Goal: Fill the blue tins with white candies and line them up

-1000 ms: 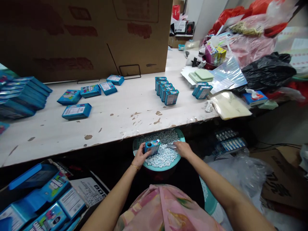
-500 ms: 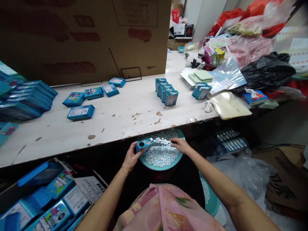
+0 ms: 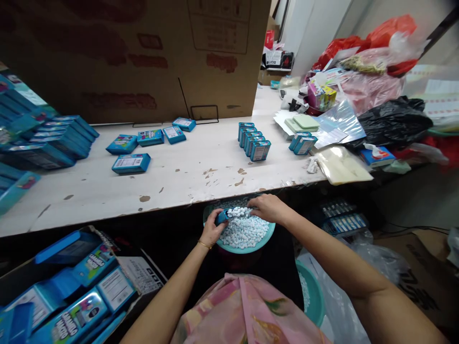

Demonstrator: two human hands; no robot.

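Observation:
My left hand (image 3: 212, 230) grips a small blue carton (image 3: 222, 217), tilted over the turquoise basin (image 3: 271, 231) in my lap. White candy-like pellets (image 3: 245, 233) fill this basin. A raised heap of pellets (image 3: 239, 212) stretches from the carton's end to my right hand (image 3: 267, 207). The fingers of that hand are closed together at the heap's far end; whatever they hold is hidden by the pellets and too small to make out.
On the white table (image 3: 201, 184) stand a row of blue cartons (image 3: 260, 150) and stacked cartons (image 3: 64, 141). A cardboard box (image 3: 125, 71) towers behind. At lower left, an open box holds more cartons (image 3: 77, 320). Another turquoise basin (image 3: 316, 301) sits by my right leg.
My left hand has tipped and turned the carton so its printed front no longer shows. My right hand has come closer to the carton. The whole view has shifted slightly.

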